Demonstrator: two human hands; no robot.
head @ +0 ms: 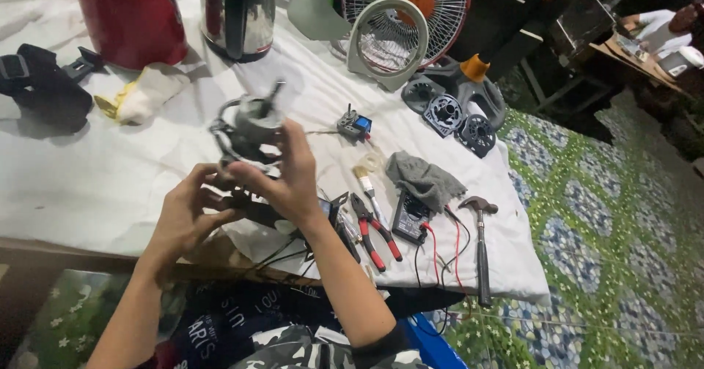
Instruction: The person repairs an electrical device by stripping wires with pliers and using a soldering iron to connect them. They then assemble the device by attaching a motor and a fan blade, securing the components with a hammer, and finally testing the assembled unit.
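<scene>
Both my hands hold up a small fan motor (249, 130), a grey metal body with a shaft sticking up and wires hanging from it. My right hand (290, 178) wraps around its right side from the front. My left hand (189, 211) grips its lower left part. The motor hovers above the white cloth (95, 178) that covers the table. Black wires trail from it down to the table's near edge.
Red-handled pliers (375, 231), a small brush (367, 185), a multimeter (411, 215) with red and black leads, a grey rag (425, 178) and a hammer (480, 244) lie to the right. Fan grilles (389, 42), dark fan housing parts (458, 108), a kettle (238, 13) and a red container (132, 17) stand behind.
</scene>
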